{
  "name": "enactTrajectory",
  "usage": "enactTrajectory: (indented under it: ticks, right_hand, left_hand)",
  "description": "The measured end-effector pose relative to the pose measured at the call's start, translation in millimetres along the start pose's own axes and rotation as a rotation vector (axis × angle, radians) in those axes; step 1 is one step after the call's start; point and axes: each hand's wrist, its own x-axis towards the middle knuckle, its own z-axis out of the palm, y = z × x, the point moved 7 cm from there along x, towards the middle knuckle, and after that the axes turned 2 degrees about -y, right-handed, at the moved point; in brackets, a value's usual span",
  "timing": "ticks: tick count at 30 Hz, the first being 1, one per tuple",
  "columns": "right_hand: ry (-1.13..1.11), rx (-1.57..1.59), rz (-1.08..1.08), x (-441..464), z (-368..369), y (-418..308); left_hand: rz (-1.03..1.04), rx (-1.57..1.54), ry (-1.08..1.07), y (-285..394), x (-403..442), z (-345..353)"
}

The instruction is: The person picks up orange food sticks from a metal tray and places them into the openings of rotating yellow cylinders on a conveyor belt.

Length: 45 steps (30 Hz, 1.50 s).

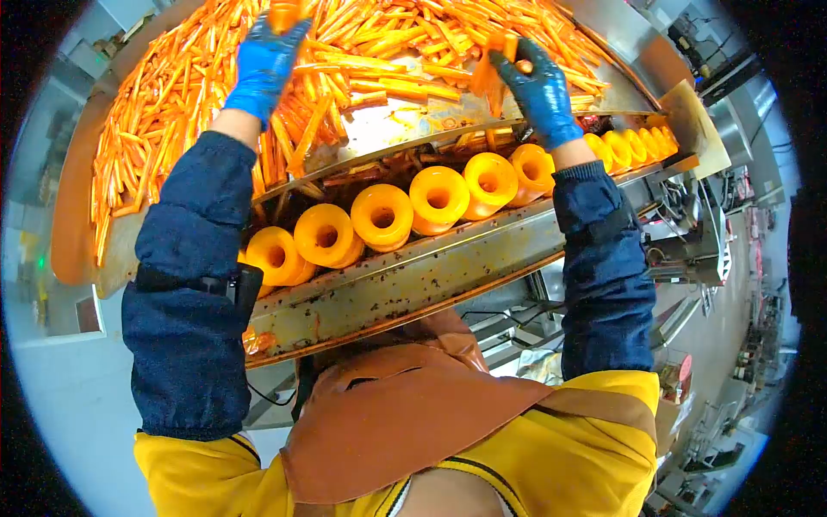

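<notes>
Fingers of the right hand, in a wet-looking blue glove, pinch a small bunch of orange sticks against the thumb, just above the near edge of the tray. On the left hand, thumb and fingers stand apart with an orange piece between them at the picture's top; how firmly they press, I cannot tell. Around both hands, loose sticks lie heaped on the metal tray. Each should be light and fairly stiff, yet slippery under that glossy coating, and thin ones may snap; taking several together around the middle, with flat finger pads, seems surer than tip-pinching one. Nearer the body runs a row of orange funnels, then a speckled metal ledge. Navy sleeves, a brown apron and a yellow top come last.
</notes>
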Motion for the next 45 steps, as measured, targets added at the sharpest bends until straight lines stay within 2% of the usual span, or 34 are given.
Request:
enactTrajectory:
  ticks: [1,2,3,4,5,7,8,9,11,13,15,16,17,19,20,21,23,25,27,28,29,31,32,33,34,35,37,39,41,42,43,45]
  right_hand:
    - [0.041,0.184,0.102,0,-7,-5]
    - [0.070,0.240,0.105,-6,-17,-19]
    - [0.019,0.400,0.225,-17,-23,-37]
    - [0.011,0.481,0.270,-28,-23,-42]
    - [0.002,0.563,0.318,-38,-21,-45]
    - [-0.031,0.670,0.443,-67,-5,-49]
    - [-0.057,0.459,0.350,-80,7,-41]
    - [-0.082,0.248,0.256,-92,18,-35]
    - [-0.116,0.119,0.196,-113,25,-46]
    - [-0.157,0.130,0.215,-118,24,-51]
    - [-0.114,-0.064,0.085,-123,15,-49]
    - [-0.018,-0.011,0.114,-121,3,-51]
    - [0.070,0.147,0.229,-120,-8,-48]
    - [0.069,0.227,0.203,-122,-22,-54]
    - [0.031,0.403,0.343,-120,-18,-54]
    - [-0.052,0.567,0.504,-119,-7,-68]
    - [-0.288,0.615,0.688,-133,33,-57]
    - [-0.336,0.554,0.640,-141,54,-33]
    - [-0.155,0.198,-0.089,-126,38,-64]
    - [-0.198,0.153,-0.078,-114,35,-79]
    - [-0.163,0.630,0.481,-117,36,-71]
    - [-0.047,0.792,0.575,-113,31,-92]
    - [-0.097,0.751,0.534,-116,44,-87]
    - [-0.147,0.711,0.493,-122,59,-78]
    - [-0.195,0.671,0.560,-131,76,-83]
    - [-0.316,0.648,0.622,-143,97,-77]
    - [-0.294,0.112,0.092,-139,89,-106]
    - [-0.293,0.121,0.118,-142,90,-110]
    - [-0.190,0.003,0.086,-144,90,-118]
    - [-0.193,0.121,0.040,-143,96,-129]
    - [-0.298,0.383,0.155,-142,102,-149]
    - [-0.372,0.741,0.180,-145,128,-173]
  left_hand:
    - [-0.104,-0.147,0.089,11,-9,-21]
    - [-0.137,-0.347,0.107,2,-8,-33]
    - [-0.169,-0.547,0.124,-7,-7,-46]
    - [-0.307,-0.563,0.132,-3,-16,-61]
    - [-0.319,-0.770,0.190,-19,-16,-67]
    - [-0.320,-0.878,0.124,-13,-38,-83]
    - [-0.061,-0.592,0.011,-28,-46,-96]
    - [-0.268,-0.870,0.079,2,-72,-91]
    - [-0.206,-0.766,-0.004,1,-109,-93]
    - [-0.380,-0.915,0.033,38,-150,-91]
    - [-0.297,-0.978,0.000,14,-187,-93]
    - [-0.516,-1.046,0.005,25,-199,-91]
    - [-0.661,-1.111,-0.036,-5,-216,-82]
    - [-0.265,-0.598,-0.206,18,-237,-100]
    - [-0.205,-0.516,-0.208,20,-245,-102]
    - [-0.296,-0.587,-0.184,13,-251,-100]
    - [-0.420,-0.663,-0.153,-1,-262,-96]
    - [-0.473,-0.657,-0.147,-15,-268,-95]
    - [-0.466,-0.670,-0.106,-11,-268,-103]
    - [-0.485,-0.748,-0.030,5,-265,-109]
    - [-0.486,-0.747,-0.025,6,-264,-112]
    - [-0.717,-0.925,-0.013,-5,-269,-106]
    - [-0.717,-0.926,-0.010,-4,-272,-107]
    - [-0.568,-0.944,-0.057,6,-271,-107]
    - [-0.418,-0.957,-0.102,17,-269,-108]
    - [-0.419,-0.957,-0.099,21,-265,-107]
    - [-0.952,-1.129,0.052,8,-273,-96]
    - [-0.904,-1.081,0.041,6,-274,-96]
    - [-0.851,-1.024,0.059,10,-269,-92]
    - [-0.952,-1.067,0.086,14,-269,-83]
    - [-0.919,-1.060,-0.166,18,-270,-73]
    - [-0.862,-0.861,-0.363,13,-275,-49]
